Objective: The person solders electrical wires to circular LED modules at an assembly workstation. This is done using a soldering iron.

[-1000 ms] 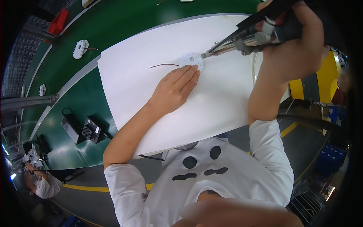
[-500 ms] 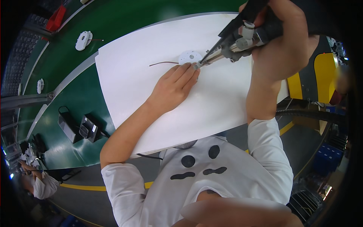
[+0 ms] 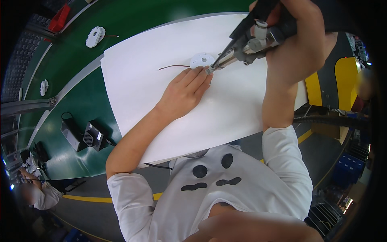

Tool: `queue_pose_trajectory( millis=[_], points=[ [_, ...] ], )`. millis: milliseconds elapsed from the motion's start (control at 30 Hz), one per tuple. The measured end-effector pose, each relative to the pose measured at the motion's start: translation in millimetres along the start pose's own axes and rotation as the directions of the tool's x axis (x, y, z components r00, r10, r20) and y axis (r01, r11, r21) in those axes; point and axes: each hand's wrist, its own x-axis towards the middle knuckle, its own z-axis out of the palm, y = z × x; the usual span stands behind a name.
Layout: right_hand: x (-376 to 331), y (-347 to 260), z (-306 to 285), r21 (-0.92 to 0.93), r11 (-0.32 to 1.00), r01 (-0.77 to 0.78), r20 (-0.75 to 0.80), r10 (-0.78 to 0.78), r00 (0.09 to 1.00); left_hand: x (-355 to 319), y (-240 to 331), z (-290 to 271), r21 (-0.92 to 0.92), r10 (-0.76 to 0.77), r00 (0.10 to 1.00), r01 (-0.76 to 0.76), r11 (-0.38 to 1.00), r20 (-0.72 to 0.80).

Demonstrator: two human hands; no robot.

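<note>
A white round plate-like part with small holes and a thin brown wire lies on the white sheet. My left hand holds its near edge, the fingers close together and the fingertips partly hidden by the tool. In my right hand is a power screwdriver with a metal nose and small fittings, slanting down to the left. Its tip meets the right side of the part, right beside my left fingertips. Whether a screw sits under the tip is hidden.
On the green conveyor belt lie a white oval part with a wire and a smaller white part. Two black box-shaped devices stand left of the sheet. A yellow-and-black machine is at right. Another person works at far left.
The white parts on the belt have shifted, the oval one up and to the right. The screwdriver and my right hand have moved slightly left. My left hand stays nearly in place.
</note>
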Motion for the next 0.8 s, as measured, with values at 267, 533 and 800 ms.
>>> queue_pose_trajectory(
  millis=[267, 533, 800],
  points=[
    [-0.3, -7.5, 6.4, 0.072, 0.997, -0.018, -0.036, 0.020, 0.999, 1.6, 0.1, 0.4, -0.028, -0.010, 1.000, 0.011, 1.000, 0.008],
    [-4.5, 7.4, -34.2, -0.684, 0.666, 0.298, -0.075, -0.472, 0.879, 4.0, -1.4, 0.2, -0.256, 0.061, 0.998, -0.067, 0.964, -0.031],
    [2.5, -22.2, 0.0, -0.062, 0.995, -0.074, -0.433, 0.040, 0.901, 2.3, 2.9, -1.1, -0.132, 0.033, 0.998, -0.026, 0.991, 0.050]
  ],
)
